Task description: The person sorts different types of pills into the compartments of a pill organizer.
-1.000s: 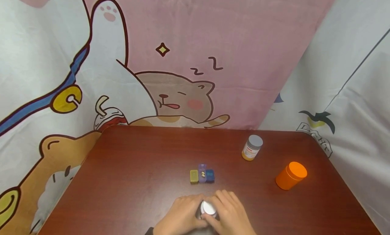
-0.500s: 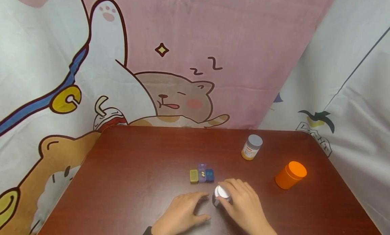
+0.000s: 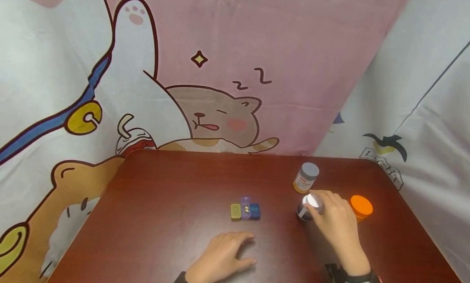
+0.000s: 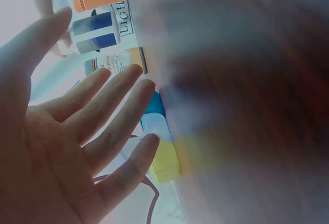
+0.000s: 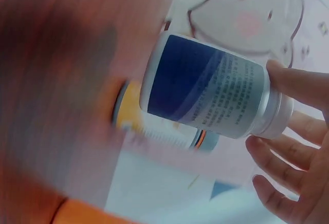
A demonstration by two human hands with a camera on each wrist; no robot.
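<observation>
My right hand grips a white pill bottle by its white cap, thumb on one side and fingers on the other. In the right wrist view the bottle shows a dark blue and white label with small print. Whether its base touches the table cannot be told. Near the table's front, my left hand is held with fingers apart and nothing in its grasp; the left wrist view shows its open palm. Beyond it lies a small pill case of yellow, purple and blue compartments, with pale pills in the purple one.
Behind the held bottle stands a grey-capped supplement bottle with a yellow base. An orange bottle stands to the right, partly covered by my right hand. The reddish-brown table meets a cartoon-printed cloth at its back edge.
Both hands were around the bottle at the front. My left hand let go and stayed near there, while my right hand carried the bottle right and away, toward the other two bottles.
</observation>
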